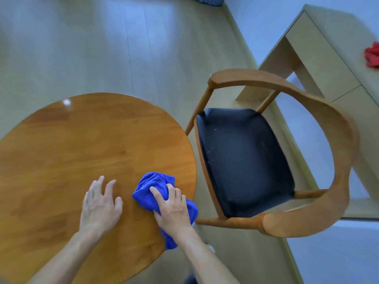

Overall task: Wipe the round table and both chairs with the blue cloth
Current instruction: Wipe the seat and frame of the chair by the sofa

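The round wooden table (78, 150) fills the lower left. A bunched blue cloth (152, 186) lies near its right edge, partly hanging over the rim. My right hand (171, 206) lies on top of the cloth with fingers curled into it. My left hand (100, 203) rests flat on the tabletop just left of the cloth, fingers spread. One wooden chair (246, 158) with a black padded seat and a curved backrest stands right of the table, close to its edge. No second chair is in view.
A light wooden desk (320, 64) stands behind the chair along the wall, with a red item (372, 56) on its top. Pale wood floor (102, 48) stretches beyond the table.
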`<state>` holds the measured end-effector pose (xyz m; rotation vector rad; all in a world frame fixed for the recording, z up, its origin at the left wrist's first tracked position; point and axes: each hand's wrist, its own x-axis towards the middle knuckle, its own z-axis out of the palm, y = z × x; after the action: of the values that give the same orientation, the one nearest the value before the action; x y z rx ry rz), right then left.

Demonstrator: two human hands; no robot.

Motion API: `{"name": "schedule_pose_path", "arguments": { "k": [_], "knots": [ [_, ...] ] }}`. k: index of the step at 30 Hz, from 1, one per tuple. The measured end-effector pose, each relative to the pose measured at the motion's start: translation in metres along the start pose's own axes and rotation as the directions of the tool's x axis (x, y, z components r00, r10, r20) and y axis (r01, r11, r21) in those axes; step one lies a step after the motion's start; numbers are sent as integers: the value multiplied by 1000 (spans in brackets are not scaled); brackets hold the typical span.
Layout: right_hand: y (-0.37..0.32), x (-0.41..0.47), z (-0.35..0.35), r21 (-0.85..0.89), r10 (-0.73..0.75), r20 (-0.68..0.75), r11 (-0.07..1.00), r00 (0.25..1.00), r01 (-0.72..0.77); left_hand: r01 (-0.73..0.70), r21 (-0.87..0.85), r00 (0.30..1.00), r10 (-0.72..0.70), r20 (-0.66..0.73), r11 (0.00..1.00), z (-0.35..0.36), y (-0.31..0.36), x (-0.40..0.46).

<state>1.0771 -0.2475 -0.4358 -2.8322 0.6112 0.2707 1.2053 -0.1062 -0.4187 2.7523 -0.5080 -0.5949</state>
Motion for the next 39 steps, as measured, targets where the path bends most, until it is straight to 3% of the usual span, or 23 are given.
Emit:
{"name": "schedule_pose_path", "arguments": {
  "k": [6,10,13,15,19,23,27,32,39],
  "knots": [
    [96,46,-42,295,59,79,952,995,-80,-82,0,995,82,-56,997,27,98,14],
    [205,72,-77,552,27,144,827,989,-103,-156,-18,975,151,-161,988,65,193,20],
    [290,87,-94,609,15,204,781,979,-139,-225,-33,967,219,-134,974,104,264,21],
    [333,95,-98,594,23,173,795,985,-123,-242,-53,964,234,-122,969,128,304,22],
    [367,121,-81,542,83,98,831,992,-123,-129,-109,988,118,-99,986,166,350,29],
    [377,145,-60,563,-26,202,821,979,-94,-46,-72,997,42,-61,996,185,361,57],
    [417,153,-44,435,84,127,891,988,-131,-36,13,998,36,-49,999,197,377,94],
    [439,158,-19,365,53,-47,930,998,-32,-15,12,993,16,-120,1000,238,412,120],
    [497,156,20,18,43,-187,999,981,-41,-45,21,951,49,-304,999,275,409,140]
  ]
}}
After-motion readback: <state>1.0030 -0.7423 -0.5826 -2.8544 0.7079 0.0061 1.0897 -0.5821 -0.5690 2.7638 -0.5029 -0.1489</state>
